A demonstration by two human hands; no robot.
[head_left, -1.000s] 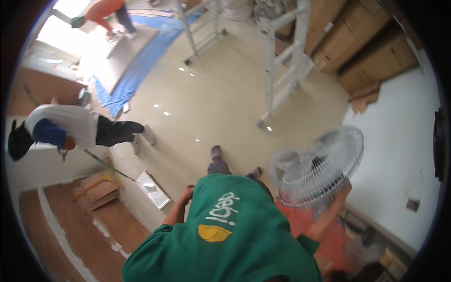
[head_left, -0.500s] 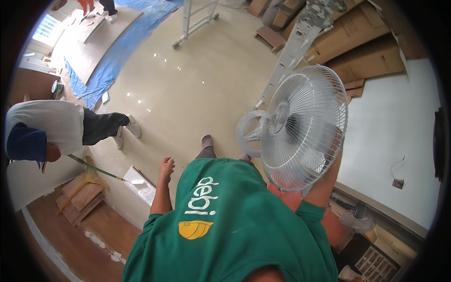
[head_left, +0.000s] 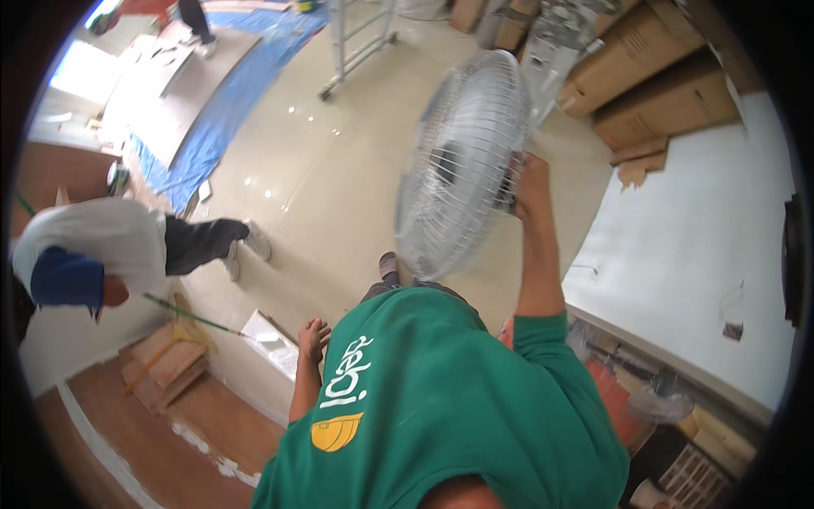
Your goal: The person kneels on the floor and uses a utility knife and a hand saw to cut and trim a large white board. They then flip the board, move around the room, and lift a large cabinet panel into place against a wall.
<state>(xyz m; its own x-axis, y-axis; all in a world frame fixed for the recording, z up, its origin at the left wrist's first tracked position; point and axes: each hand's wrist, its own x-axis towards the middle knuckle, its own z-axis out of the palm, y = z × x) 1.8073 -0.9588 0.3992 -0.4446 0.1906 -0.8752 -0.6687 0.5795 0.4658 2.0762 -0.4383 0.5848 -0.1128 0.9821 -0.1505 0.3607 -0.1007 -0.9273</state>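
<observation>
A white fan (head_left: 475, 161) with a round wire cage is held up in front of me, slightly smeared by motion. My right hand (head_left: 531, 182) grips it behind the cage, at the back; the exact part under the fingers is partly hidden. My right arm is stretched forward. Down at my left side hangs my left hand (head_left: 315, 336), its fingers loosely bent and apart, with nothing seen in it. Closest to that hand is a long white-topped piece (head_left: 270, 339) beside the wall.
At left a co-worker (head_left: 102, 246) in a blue cap bends over, near a long green pole (head_left: 195, 318). Ahead stands a ladder (head_left: 343, 64) on the glossy floor, by a blue sheet (head_left: 220, 119). Cardboard boxes (head_left: 670, 102) and a white panel (head_left: 678, 246) are at right.
The fan has swung forward and to the left, its cage now seen more edge-on. My right hand, hidden behind the cage before, now shows. My left hand's fingers have loosened a little.
</observation>
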